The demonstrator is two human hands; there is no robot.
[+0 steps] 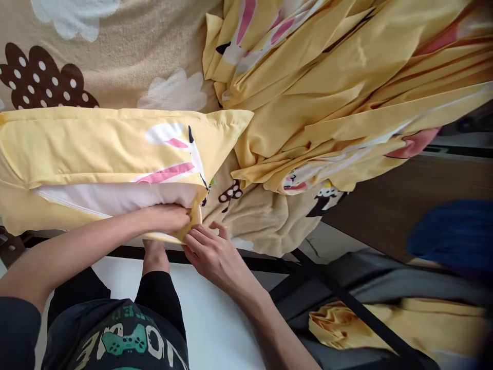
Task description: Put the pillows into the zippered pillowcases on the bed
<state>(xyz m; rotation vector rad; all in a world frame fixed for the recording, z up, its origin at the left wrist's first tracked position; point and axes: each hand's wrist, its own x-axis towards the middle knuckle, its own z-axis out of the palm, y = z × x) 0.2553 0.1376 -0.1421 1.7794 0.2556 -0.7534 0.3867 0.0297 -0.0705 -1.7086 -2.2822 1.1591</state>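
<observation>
A yellow pillowcase (88,149) with a white-and-pink rabbit print lies along the bed's near edge. Its zipped side gapes toward me, and a white pillow (115,198) shows inside. My left hand (173,217) reaches into the opening at the right end, its fingertips hidden by the yellow cloth. My right hand (204,244) is closed on the pillowcase's near right corner, by the end of the zip edge. The pillowcase's far right corner sticks out flat and pointed.
A heap of yellow printed bedding (308,103) covers the bed's right side. Beneath lies a beige blanket (162,46) with brown and white shapes. At lower right are a black bar (346,298), more folded yellow cloth (423,324) and a blue item (454,239).
</observation>
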